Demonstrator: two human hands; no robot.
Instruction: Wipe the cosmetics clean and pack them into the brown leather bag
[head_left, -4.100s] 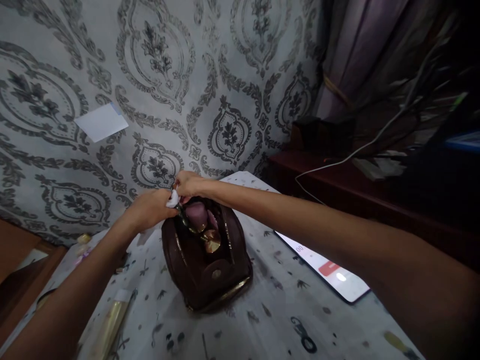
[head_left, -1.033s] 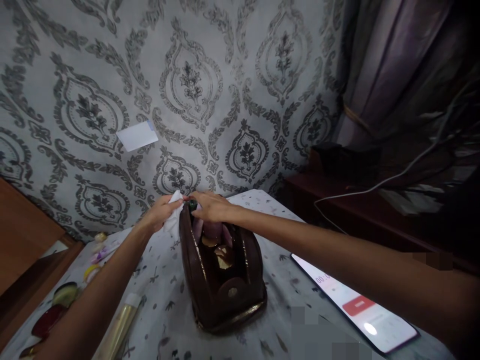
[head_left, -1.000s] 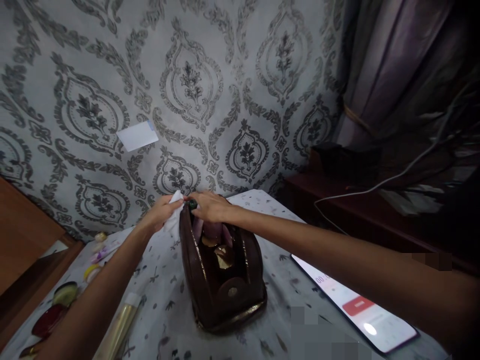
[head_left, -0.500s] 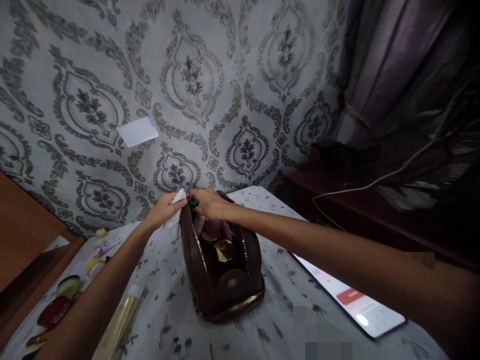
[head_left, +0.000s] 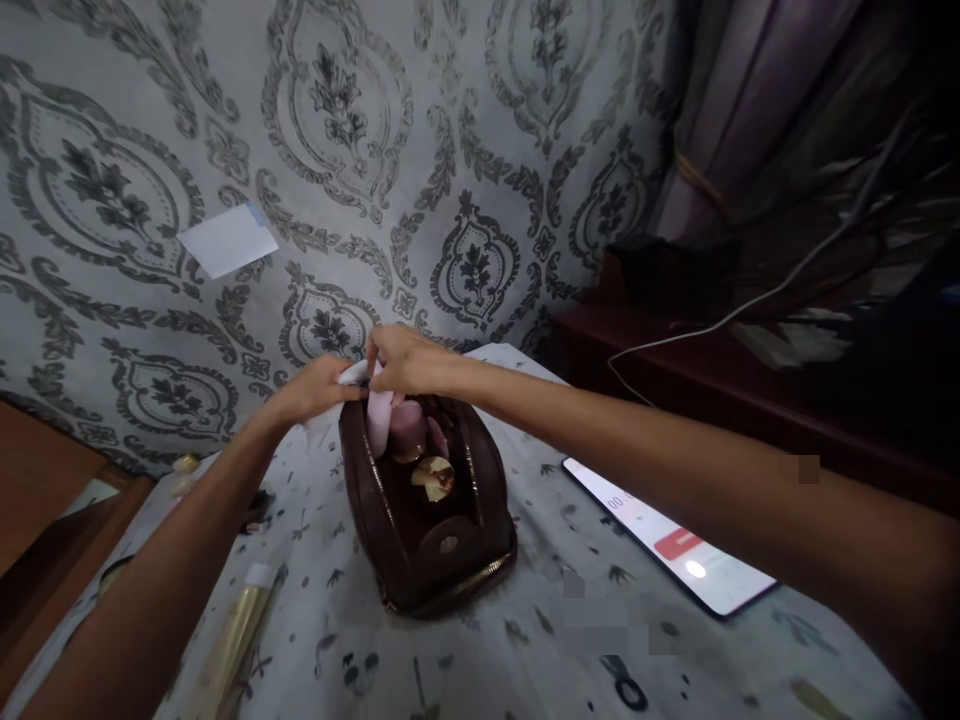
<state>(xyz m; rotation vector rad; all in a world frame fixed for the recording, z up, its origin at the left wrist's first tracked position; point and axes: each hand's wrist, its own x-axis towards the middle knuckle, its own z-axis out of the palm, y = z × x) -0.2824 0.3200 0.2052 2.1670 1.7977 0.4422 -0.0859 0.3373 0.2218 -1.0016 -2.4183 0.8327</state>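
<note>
A dark brown zip bag (head_left: 420,580) stands on the patterned cloth with its top unzipped. My left hand (head_left: 319,385) is closed at the bag's far left rim, pinching a white tissue or cloth (head_left: 352,373). Over the far end of the opening, my right hand (head_left: 405,362) is closed on a pale pink, tube-like item (head_left: 379,415), which stands partly inside the bag along its left wall. Deeper in the bag sit a pink container (head_left: 409,428) and a shiny gold round cap (head_left: 435,479).
A gold tube with a white cap (head_left: 240,620) lies left of the bag. On the right is a phone with a lit screen (head_left: 667,540). Small cosmetics (head_left: 184,475) sit by the left edge, partly behind my forearm. Patterned wallpaper (head_left: 480,270) rises behind the bag.
My view has shifted slightly. My right hand has risen from inside the bag, and the pale pink item now shows under it. The dark green thing at its fingers is out of sight.
</note>
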